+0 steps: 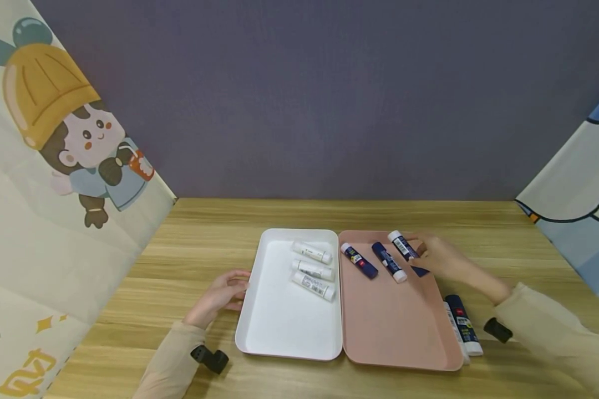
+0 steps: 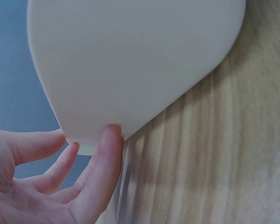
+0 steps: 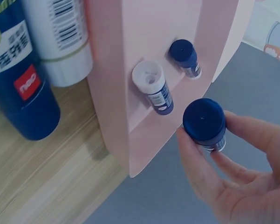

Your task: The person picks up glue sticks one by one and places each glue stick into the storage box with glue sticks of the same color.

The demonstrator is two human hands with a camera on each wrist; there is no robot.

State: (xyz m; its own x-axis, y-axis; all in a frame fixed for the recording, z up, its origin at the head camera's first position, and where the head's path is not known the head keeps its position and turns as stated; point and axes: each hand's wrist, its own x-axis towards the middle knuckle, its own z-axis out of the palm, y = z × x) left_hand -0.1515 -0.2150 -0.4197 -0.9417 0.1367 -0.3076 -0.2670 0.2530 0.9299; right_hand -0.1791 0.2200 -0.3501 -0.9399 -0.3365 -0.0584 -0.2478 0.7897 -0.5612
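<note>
My right hand [image 1: 439, 256] pinches a navy glue stick [image 1: 400, 243] with a white end, over the far right corner of the pink tray [image 1: 394, 332]. In the right wrist view, thumb and fingers grip its sides below the navy end. Two more navy glue sticks, one on the left [image 1: 358, 260] and one in the middle [image 1: 389, 262], lie in that tray. My left hand [image 1: 222, 291] touches the outer left side of the white tray [image 1: 284, 327] with fairly straight fingers [image 2: 112, 144]. Several whitish glue sticks, including one nearest me [image 1: 313, 285], lie in the white tray.
Right of the pink tray, a larger navy glue stick [image 1: 463, 324] lies on the wooden table [image 1: 199, 238], beside a white tube [image 3: 60, 42] partly hidden by the tray wall in the head view. The trays stand side by side. A dark wall [image 1: 329, 111] rises behind.
</note>
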